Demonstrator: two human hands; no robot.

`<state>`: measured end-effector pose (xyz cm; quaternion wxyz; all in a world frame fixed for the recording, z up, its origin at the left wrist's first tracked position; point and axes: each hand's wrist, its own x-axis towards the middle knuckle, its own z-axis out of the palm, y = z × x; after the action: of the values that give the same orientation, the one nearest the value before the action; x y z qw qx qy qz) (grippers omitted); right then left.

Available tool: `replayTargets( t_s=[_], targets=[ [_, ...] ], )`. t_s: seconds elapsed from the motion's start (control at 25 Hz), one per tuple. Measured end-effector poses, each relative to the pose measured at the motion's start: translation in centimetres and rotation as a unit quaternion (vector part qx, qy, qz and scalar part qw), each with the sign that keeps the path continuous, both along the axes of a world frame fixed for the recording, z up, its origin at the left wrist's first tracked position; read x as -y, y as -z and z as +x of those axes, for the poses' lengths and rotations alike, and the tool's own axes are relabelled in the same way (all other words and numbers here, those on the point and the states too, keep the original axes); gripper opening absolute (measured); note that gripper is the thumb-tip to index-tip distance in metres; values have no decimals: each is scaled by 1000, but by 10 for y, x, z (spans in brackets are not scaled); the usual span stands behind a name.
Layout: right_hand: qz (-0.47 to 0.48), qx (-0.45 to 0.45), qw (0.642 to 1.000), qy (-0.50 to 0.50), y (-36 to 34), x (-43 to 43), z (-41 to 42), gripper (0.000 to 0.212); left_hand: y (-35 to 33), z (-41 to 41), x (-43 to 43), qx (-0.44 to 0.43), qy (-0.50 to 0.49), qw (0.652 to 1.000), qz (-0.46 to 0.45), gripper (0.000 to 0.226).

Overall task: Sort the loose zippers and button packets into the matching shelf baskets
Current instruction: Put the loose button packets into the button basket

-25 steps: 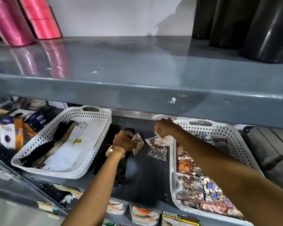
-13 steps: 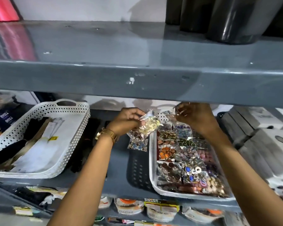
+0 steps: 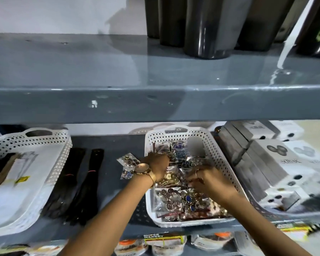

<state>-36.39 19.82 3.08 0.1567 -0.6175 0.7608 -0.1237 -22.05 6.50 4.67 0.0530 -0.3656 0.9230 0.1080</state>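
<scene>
The white button basket (image 3: 224, 161) at centre right is full of clear button packets (image 3: 169, 199). Both my hands are inside it. My left hand (image 3: 158, 164), with a gold watch on its wrist, reaches over the basket's left rim, fingers curled down among the packets. A gold-button packet (image 3: 169, 179) lies just under its palm; I cannot tell whether it is gripped. My right hand (image 3: 206, 180) presses down mid-basket, fingers closed on a packet. Two loose button packets (image 3: 128, 164) lie on the shelf left of the basket. Loose black zippers (image 3: 81, 183) lie beside the white zipper basket (image 3: 60, 163).
A grey upper shelf (image 3: 155, 102) overhangs closely, with black rolls (image 3: 207, 26) standing on it. White and grey boxes (image 3: 270, 169) are stacked right of the button basket. Packaged goods (image 3: 163, 241) hang below the shelf's front edge.
Both hands have dropped from above the basket's far end down into it. The gold-button packet that my left hand held up now lies among the packets. The view has shifted right.
</scene>
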Motion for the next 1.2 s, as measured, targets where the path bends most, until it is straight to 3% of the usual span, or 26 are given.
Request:
replayTargets(
  t_s=[0.12, 0.32, 0.44, 0.56, 0.64, 0.76, 0.96, 1.04, 1.2],
  targets=[
    [12, 12, 1000, -21, -3, -2, -1, 21, 5, 1, -4, -23, -4, 1000, -21, 18],
    [-62, 45, 997, -12, -34, 20, 19, 27, -2, 43, 44, -251, -89, 963, -43, 35],
    [-121, 56, 989, -58, -48, 55, 50, 27, 6, 76, 94, -186, -150, 971, -1, 43],
    [-136, 27, 986, -88, -46, 91, 85, 21, 25, 88, 103, -70, 8, 996, 55, 54],
    [-141, 0, 985, -96, -39, 109, 99, 21, 38, 94, 104, -29, 43, 997, 64, 52],
    [-113, -101, 983, -100, -25, 132, 114, 21, 38, 113, 113, -25, 16, 999, 21, 47],
    [88, -318, 934, -139, -4, 165, 145, 32, 27, 146, 114, -60, -85, 994, 17, 32],
    [129, -335, 922, -146, 2, 175, 150, 38, 25, 149, 109, -102, -104, 989, 29, 26],
    [94, -297, 939, -145, 4, 184, 142, 31, 28, 158, 103, -189, -160, 968, 26, 28]
  ],
)
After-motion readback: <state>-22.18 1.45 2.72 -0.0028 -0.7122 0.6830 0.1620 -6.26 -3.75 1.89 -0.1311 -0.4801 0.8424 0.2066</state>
